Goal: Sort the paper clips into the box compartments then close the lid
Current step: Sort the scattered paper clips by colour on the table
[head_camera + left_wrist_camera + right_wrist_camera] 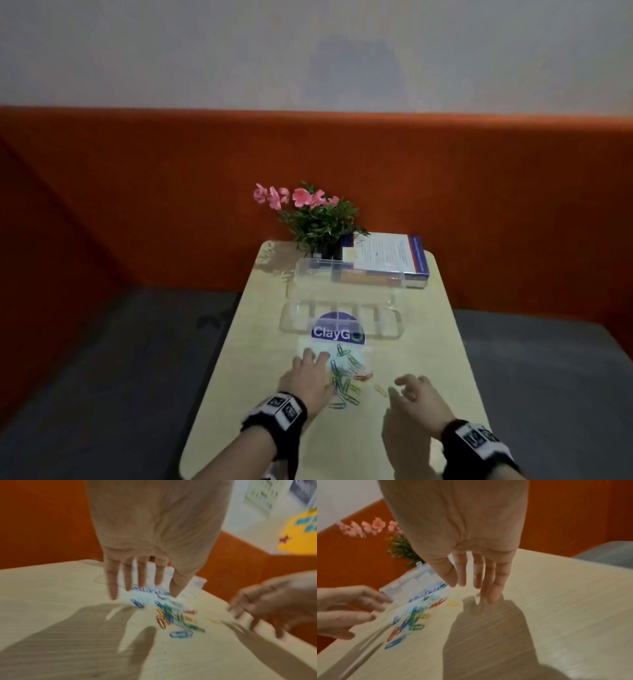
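A loose pile of coloured paper clips (344,377) (171,616) (412,619) lies on the pale table, partly on a clear plastic packet (308,344). One yellow clip (380,390) (453,603) lies apart to the right. Behind the pile stands the clear compartment box (284,323), with its lid (308,274) tilted up at the back. My left hand (315,359) (142,588) has straight, spread fingers at the pile's left edge, over the packet. To the right of the pile my right hand (407,385) (477,586) hovers with relaxed fingers and holds nothing.
A pot of pink flowers (318,219) and a stack of books (387,257) stand at the table's far end, behind the box lid. A round ClayGo sticker (337,330) shows under the box. The narrow table (428,342) has grey seating on both sides.
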The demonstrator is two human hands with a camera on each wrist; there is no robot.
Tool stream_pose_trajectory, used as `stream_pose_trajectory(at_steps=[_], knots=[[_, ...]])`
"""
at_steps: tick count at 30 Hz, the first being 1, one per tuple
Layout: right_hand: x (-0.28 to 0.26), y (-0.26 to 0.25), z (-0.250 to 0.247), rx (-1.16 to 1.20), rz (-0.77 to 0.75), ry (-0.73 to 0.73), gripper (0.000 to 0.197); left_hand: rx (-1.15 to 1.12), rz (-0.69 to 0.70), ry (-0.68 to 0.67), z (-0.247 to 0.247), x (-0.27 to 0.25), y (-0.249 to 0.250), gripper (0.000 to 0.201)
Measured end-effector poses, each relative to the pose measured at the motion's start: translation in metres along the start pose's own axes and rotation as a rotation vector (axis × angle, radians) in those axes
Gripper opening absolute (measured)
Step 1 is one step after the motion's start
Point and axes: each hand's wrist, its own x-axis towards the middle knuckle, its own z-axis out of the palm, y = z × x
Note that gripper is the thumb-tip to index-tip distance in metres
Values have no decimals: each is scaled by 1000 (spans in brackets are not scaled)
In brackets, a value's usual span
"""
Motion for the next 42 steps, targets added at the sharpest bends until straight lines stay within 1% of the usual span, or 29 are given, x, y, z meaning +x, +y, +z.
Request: stream_pose_trajectory(at_steps=[2,3,4,5,7,9,10,11,13,15,16,17,20,21,25,28,31,34,36,39,42], knots=[[7,-12,14,-144,21,-28,57,59,-20,-65,6,1,10,84],[8,-19,22,-233,7,-64,66,98,-25,-103,9,0,14,90],[6,-29,30,-277,-15,-74,70,145,-10,-101,12,-1,17,91],[7,-36,38,-314,-7,-79,67,192,-5,-107,15,-1,19,88],[7,-44,51,-336,-10,-38,52,226,21,-84,19,2,19,71],[6,-51,57,-358,-40,-38,41,186,42,-34,17,5,14,49],[6,-53,60,-367,-67,-53,38,149,53,-23,16,6,10,41],[5,-56,58,-358,-67,-88,35,111,61,-26,14,7,5,36],[7,-59,54,-287,-52,-99,31,42,82,-35,8,9,-5,28],[7,-65,48,-262,-31,-74,16,-36,90,-36,5,13,-16,22],[8,-65,44,-259,-44,-18,9,-93,81,-31,4,15,-21,18],[9,-65,41,-192,-2,41,9,-154,69,-20,3,18,-25,14],[18,-62,38,10,62,113,7,-323,13,35,0,27,-34,14],[20,-60,37,44,98,139,9,-362,3,55,-1,29,-36,14],[21,-59,33,112,139,213,22,-441,-1,82,-8,35,-36,13],[18,-71,34,55,52,223,28,-497,-2,78,-14,41,-37,16],[23,-86,45,-108,-73,116,33,-523,-17,74,-14,41,-43,22],[36,-99,55,-245,-174,7,33,-530,-54,71,-13,40,-52,24],[42,-103,57,-279,-185,-16,31,-512,-69,72,-13,39,-56,20],[44,-100,60,-277,-166,17,24,-502,-80,56,-12,36,-61,14],[45,-88,58,-266,-143,34,20,-485,-98,79,-8,33,-65,13]])
